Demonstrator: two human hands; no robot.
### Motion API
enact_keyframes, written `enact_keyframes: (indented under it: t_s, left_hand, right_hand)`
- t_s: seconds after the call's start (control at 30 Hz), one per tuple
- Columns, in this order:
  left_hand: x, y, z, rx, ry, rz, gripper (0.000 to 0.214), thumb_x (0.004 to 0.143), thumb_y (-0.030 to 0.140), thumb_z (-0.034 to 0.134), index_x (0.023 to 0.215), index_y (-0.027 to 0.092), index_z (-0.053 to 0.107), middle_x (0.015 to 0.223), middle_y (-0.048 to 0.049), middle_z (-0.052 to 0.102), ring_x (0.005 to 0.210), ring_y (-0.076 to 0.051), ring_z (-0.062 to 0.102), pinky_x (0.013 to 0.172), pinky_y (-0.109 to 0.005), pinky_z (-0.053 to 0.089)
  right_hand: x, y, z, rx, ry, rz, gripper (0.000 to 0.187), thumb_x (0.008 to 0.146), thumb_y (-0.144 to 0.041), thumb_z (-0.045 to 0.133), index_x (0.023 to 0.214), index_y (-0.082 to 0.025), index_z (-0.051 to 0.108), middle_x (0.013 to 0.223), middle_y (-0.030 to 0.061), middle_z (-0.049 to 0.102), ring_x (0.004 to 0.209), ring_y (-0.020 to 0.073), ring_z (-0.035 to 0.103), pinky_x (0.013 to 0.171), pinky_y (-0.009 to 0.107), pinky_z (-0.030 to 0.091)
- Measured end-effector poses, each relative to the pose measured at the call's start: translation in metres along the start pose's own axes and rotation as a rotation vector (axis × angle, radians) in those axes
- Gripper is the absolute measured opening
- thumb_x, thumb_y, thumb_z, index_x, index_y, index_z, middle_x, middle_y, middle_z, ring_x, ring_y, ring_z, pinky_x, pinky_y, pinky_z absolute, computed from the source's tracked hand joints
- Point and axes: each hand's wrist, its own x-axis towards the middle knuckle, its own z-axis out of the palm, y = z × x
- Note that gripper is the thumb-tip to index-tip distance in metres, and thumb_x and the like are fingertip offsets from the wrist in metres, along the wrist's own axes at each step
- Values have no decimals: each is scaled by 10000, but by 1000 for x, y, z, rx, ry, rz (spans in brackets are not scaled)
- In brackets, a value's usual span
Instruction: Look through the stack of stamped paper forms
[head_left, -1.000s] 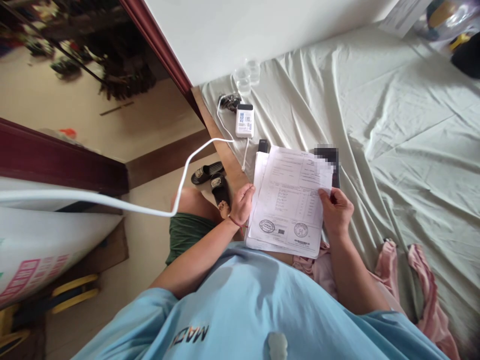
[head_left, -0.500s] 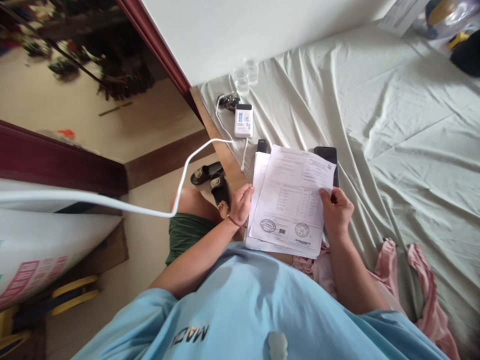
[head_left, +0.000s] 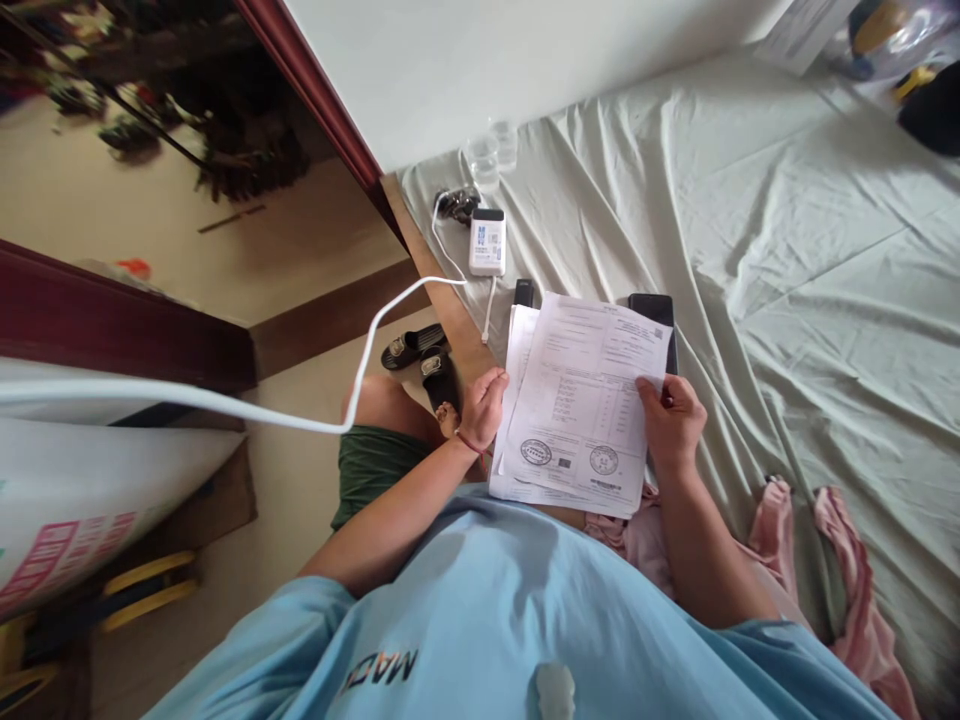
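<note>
A small stack of printed papers (head_left: 581, 400) lies before my body, its top sheet stamped with two round marks and slightly turned against the sheets beneath. My left hand (head_left: 484, 405) is closed on the stack's left edge. At the right edge, my right hand (head_left: 673, 422) pinches paper between thumb and curled fingers; how many sheets it grips I cannot tell. Behind the papers a black phone-like slab (head_left: 652, 315) is partly covered, and a small black object (head_left: 523, 292) pokes out near the top left corner.
On the grey-green sheet (head_left: 825, 300) rest a white power bank (head_left: 487, 243) with cables and clear plastic cups (head_left: 484, 160). A white cable (head_left: 255, 412) crosses the left side in the air. Pink cloth (head_left: 847, 560) lies at right; black slippers (head_left: 424, 355) are on the floor.
Almost nothing differs. Both hands keep their hold on the papers; the right thumb has slid very slightly left and the sheets have shifted a touch.
</note>
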Motion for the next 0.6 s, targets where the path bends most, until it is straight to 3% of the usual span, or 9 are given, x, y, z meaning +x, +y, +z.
enact_keyframes:
  t_s: [0.3, 0.6]
  left_hand:
    - [0, -1, -1, 13, 3, 6, 366, 953, 398, 500, 657, 221, 379, 637, 30, 330, 629, -139, 330, 619, -309, 297]
    - [1, -1, -1, 59, 1, 35, 361, 964, 402, 506, 669, 221, 403, 638, 26, 367, 639, -144, 380, 638, -298, 335]
  right_hand:
    - [-3, 0, -1, 44, -14, 127, 289, 882, -477, 673, 824, -194, 673, 623, -56, 462, 605, 120, 394, 591, 273, 320]
    - [-3, -2, 1, -30, -95, 88, 295, 869, -493, 647, 871, -203, 701, 604, -51, 500, 584, 129, 419, 578, 270, 336]
